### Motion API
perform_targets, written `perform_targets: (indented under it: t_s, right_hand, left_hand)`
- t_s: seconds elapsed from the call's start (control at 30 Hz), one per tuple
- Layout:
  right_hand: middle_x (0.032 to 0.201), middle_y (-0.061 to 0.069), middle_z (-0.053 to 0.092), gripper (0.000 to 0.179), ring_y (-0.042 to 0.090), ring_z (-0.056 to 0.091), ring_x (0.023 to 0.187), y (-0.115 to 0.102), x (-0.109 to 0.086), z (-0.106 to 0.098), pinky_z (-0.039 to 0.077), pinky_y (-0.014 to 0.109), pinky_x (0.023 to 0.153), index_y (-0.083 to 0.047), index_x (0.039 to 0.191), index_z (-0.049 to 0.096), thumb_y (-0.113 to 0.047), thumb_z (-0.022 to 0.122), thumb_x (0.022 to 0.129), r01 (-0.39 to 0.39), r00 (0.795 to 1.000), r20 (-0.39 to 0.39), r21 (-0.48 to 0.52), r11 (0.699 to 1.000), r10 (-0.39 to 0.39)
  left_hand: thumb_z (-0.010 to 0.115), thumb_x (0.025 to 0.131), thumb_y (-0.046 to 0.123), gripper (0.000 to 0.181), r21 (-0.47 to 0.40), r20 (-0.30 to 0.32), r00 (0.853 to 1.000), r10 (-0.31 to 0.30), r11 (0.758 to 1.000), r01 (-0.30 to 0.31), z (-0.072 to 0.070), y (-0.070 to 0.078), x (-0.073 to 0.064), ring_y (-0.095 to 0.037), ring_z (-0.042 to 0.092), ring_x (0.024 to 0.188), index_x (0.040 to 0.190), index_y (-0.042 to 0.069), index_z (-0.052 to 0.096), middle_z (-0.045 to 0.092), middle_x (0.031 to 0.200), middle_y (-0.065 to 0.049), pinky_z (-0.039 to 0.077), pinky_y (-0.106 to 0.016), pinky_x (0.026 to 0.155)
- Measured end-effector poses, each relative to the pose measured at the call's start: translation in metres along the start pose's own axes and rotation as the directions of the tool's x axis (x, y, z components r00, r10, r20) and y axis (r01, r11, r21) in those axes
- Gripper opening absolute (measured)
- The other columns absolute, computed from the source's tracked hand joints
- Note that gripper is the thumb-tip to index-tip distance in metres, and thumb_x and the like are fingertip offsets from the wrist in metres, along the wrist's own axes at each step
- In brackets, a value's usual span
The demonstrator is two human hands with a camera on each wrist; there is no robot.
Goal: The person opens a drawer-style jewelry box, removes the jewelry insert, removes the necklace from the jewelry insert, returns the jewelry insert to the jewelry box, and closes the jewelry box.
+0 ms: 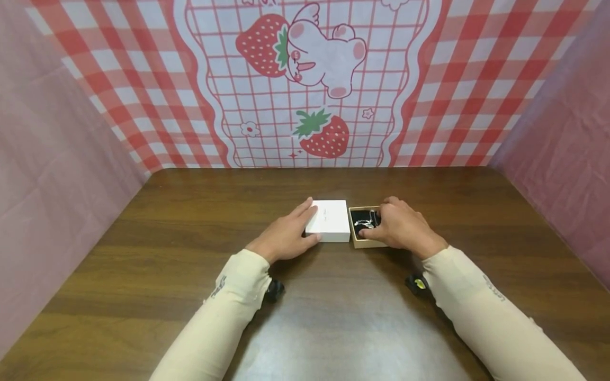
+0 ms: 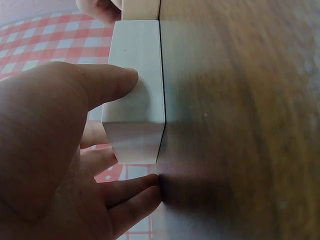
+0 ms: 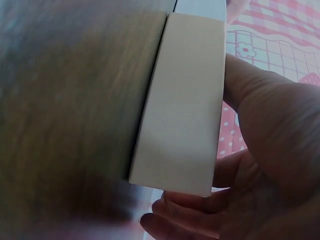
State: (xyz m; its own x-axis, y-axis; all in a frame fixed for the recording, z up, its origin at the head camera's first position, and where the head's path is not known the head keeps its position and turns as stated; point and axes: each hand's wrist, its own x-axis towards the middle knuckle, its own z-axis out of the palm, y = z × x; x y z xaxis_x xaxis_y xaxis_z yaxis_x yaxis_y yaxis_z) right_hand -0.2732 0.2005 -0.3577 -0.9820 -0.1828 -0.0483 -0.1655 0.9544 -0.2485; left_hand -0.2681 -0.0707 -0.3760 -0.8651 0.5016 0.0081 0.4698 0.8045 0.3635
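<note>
A white box lid (image 1: pixel 329 219) with small print on top lies on the table. My left hand (image 1: pixel 288 233) holds its left end, the thumb against the near side and fingers toward the far corner. Right beside it is an open tan box (image 1: pixel 369 244) with a black insert, on which a silver chain (image 1: pixel 364 223) lies. My right hand (image 1: pixel 404 225) covers the box's right part, with the thumb reaching over the near wall beside the chain. In the right wrist view, loosely bent fingers (image 3: pixel 192 215) show around the box's end; the index fingertip is hidden.
The box and lid stand on a brown wooden table (image 1: pixel 305 312). Behind it hangs a red-and-white checked cloth (image 1: pixel 305 106) with strawberries, and pink cloths (image 1: pixel 62 159) flank both sides. A dark wrist device (image 1: pixel 416 284) sits under the right sleeve.
</note>
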Motion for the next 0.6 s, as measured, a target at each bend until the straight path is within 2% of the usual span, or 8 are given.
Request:
perform_targets:
  t_s: [0.13, 0.3, 0.6]
  right_hand:
    - [0.137, 0.026, 0.047, 0.065, 0.038, 0.048, 0.116, 0.0, 0.0, 0.0003, 0.045, 0.064, 0.09, 0.002, 0.113, 0.07, -0.055, 0.074, 0.081, 0.009, 1.0, -0.002, -0.014, 1.0, -0.009]
    - [0.143, 0.026, 0.042, 0.068, 0.039, 0.043, 0.126, -0.0007, -0.0001, -0.0002, 0.042, 0.066, 0.096, 0.002, 0.122, 0.068, -0.053, 0.072, 0.082, 0.005, 1.0, 0.008, -0.017, 1.0, -0.005]
    - [0.141, 0.024, 0.046, 0.069, 0.036, 0.046, 0.118, -0.0001, 0.0, -0.0011, 0.043, 0.065, 0.095, 0.002, 0.128, 0.066, -0.05, 0.073, 0.083, -0.015, 1.0, 0.001, 0.01, 1.0, 0.015]
  left_hand:
    - [0.058, 0.1, 0.04, 0.073, -0.003, -0.001, 1.0, 0.001, 1.0, -0.001, -0.0007, 0.0003, -0.0005, -0.025, 0.032, 0.146, 0.16, 0.012, 0.026, 0.013, 0.167, -0.005, 0.03, -0.04, 0.116]
    - [0.058, 0.1, 0.041, 0.073, -0.01, 0.003, 1.0, -0.011, 1.0, 0.011, -0.0007, 0.0006, -0.0007, -0.024, 0.031, 0.146, 0.16, 0.013, 0.025, 0.011, 0.168, -0.002, 0.03, -0.04, 0.116]
    - [0.058, 0.099, 0.04, 0.074, -0.008, -0.006, 1.0, -0.006, 1.0, 0.005, -0.0004, -0.001, -0.0006, -0.024, 0.034, 0.145, 0.16, 0.013, 0.026, 0.013, 0.167, -0.003, 0.033, -0.04, 0.115]
